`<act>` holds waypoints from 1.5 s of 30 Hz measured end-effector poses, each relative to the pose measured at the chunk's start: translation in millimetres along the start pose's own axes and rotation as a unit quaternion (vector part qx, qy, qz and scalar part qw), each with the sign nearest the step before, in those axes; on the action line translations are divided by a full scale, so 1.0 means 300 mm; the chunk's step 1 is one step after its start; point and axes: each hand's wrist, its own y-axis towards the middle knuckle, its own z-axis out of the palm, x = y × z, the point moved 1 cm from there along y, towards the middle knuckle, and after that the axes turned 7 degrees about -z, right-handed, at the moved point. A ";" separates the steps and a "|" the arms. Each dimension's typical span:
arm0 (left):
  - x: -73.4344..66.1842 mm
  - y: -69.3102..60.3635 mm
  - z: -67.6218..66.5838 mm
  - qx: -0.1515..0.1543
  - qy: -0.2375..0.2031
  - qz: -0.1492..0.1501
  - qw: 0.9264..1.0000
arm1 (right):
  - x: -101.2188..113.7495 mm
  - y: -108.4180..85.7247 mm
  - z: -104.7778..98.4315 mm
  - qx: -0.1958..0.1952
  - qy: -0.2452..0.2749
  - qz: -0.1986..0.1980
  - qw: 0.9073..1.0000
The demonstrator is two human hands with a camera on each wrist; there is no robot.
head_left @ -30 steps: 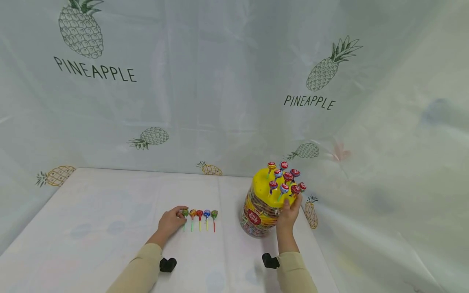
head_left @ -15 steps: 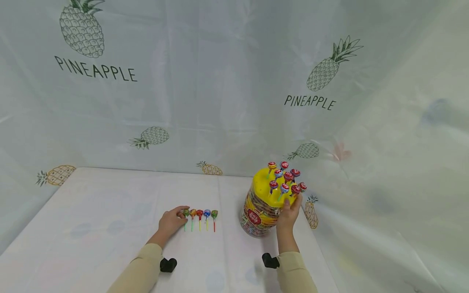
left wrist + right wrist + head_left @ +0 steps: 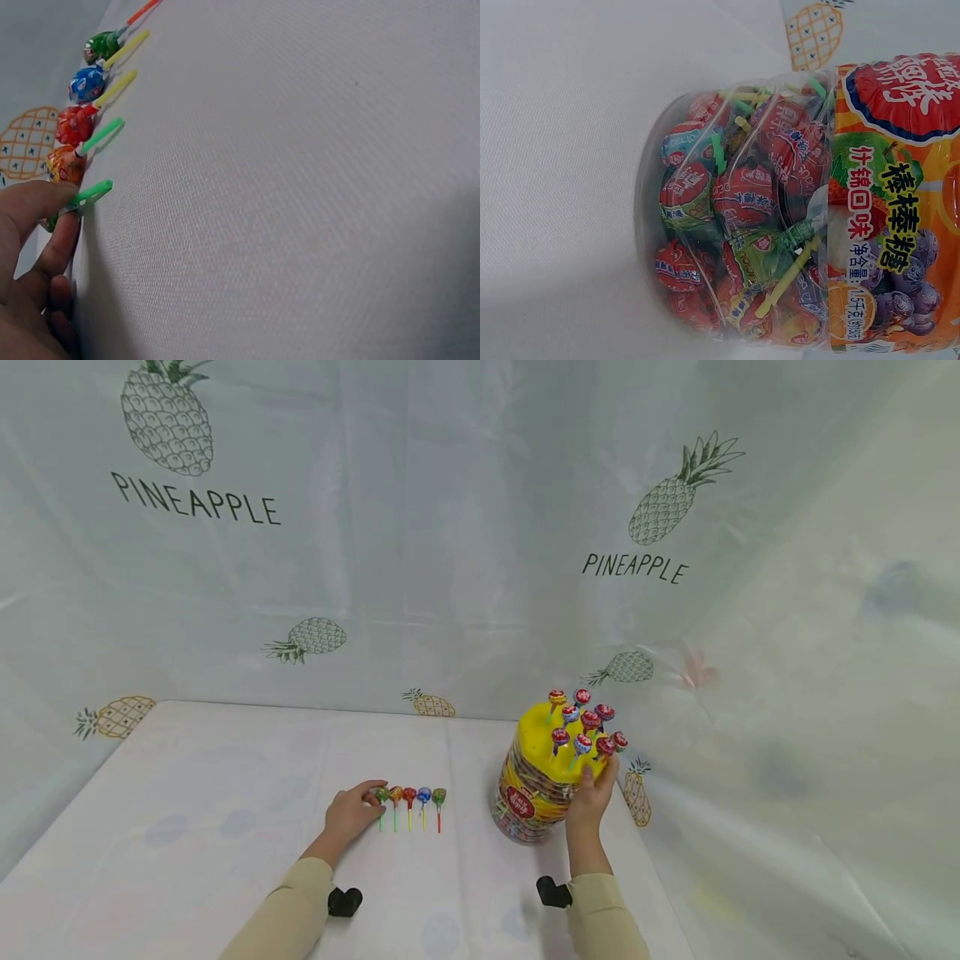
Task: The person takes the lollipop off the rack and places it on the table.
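Thumb and a finger of the left hand (image 3: 350, 813) pinch the leftmost lollipop (image 3: 93, 192), green-wrapped with a green stick, at the left end of a short row on the table. Beside it lie orange (image 3: 396, 795), red (image 3: 409, 796), blue (image 3: 424, 796) and green (image 3: 439, 797) lollipops, sticks toward the person. At the right, a large clear jar (image 3: 742, 202) of wrapped lollipops stands under a yellow lid (image 3: 534, 735), from which several lollipops (image 3: 590, 721) stick up. The right hand (image 3: 589, 802) grips the lid's near right edge; it is not visible in the right wrist view.
The white-covered table (image 3: 225, 777) meets a pale curtain (image 3: 450, 527) printed with pineapples behind and at the right. A black item (image 3: 344, 902) is at the left cuff and another (image 3: 553, 893) at the right cuff.
The pinched green lollipop has shifted slightly right with the left fingertips, and the orange one beside it has moved a little right too. The right hand and jar look unchanged.
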 end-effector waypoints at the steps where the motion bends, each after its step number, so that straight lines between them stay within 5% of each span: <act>1: 0.000 -0.001 -0.001 0.000 -0.001 0.000 1.000 | 0.000 0.000 0.000 0.000 -0.001 -0.001 1.000; 12: 0.005 -0.002 -0.001 0.007 -0.028 -0.006 1.000 | 0.071 0.010 0.003 0.038 -0.011 -0.004 0.999; 20: 0.018 0.003 -0.001 0.017 -0.061 -0.011 0.998 | 0.133 0.035 -0.026 0.074 -0.045 0.068 0.994; 24: 0.032 0.008 0.001 0.020 -0.067 -0.008 0.998 | 0.146 0.055 -0.038 0.095 -0.070 0.067 0.991; 30: 0.038 0.008 0.001 0.012 -0.070 -0.001 0.997 | 0.093 0.094 -0.052 0.105 -0.068 0.046 0.991; 34: 0.031 0.010 -0.013 0.002 -0.107 -0.009 0.994 | 0.081 0.100 -0.048 0.099 -0.114 0.057 0.987; 39: -0.037 0.021 -0.057 -0.025 -0.165 -0.007 0.986 | 0.078 0.097 -0.038 0.077 -0.125 0.051 0.988; 45: -0.222 0.014 -0.108 -0.023 -0.209 0.056 0.976 | 0.063 0.085 -0.019 0.040 -0.072 0.037 0.996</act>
